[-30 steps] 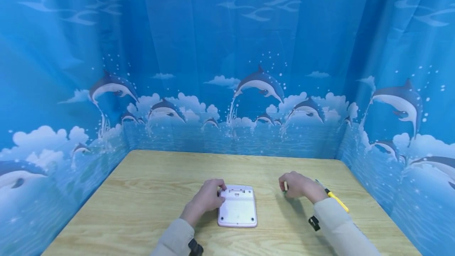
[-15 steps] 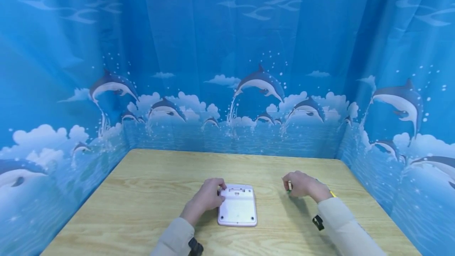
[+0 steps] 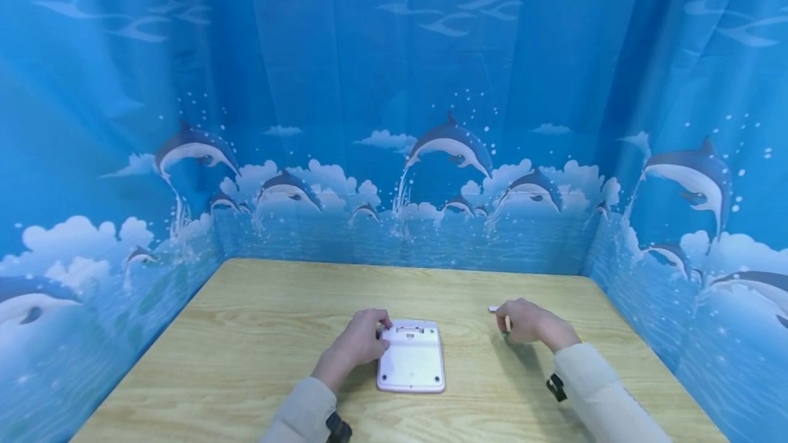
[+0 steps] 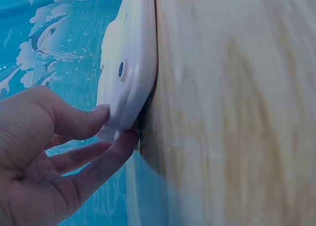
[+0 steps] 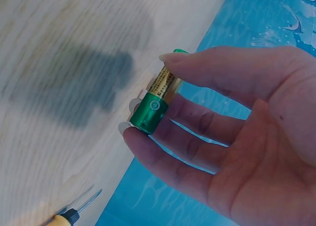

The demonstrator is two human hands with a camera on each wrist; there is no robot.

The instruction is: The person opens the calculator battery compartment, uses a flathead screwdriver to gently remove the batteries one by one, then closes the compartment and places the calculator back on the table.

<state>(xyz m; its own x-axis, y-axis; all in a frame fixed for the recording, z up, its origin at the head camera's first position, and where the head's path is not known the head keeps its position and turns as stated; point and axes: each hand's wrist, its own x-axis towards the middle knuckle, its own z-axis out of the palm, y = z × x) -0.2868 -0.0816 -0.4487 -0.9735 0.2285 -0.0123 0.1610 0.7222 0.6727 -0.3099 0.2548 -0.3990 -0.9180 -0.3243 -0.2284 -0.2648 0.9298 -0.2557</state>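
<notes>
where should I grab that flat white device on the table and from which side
Probably by the left edge of the white device, from the left, thumb above and fingers at the rim, as the left hand grips it. It lies flat, and its rounded edge curves away from the table, which seems to leave fingertip room.

Blue curtains (image 3: 394, 53) are hanging behind a wood-grain table (image 3: 265, 320)
Printed dolphins (image 3: 452, 135) are leaping behind and beside the table

Right fingers (image 5: 165, 161) partly hide the green-and-gold battery (image 5: 154, 107).
</notes>
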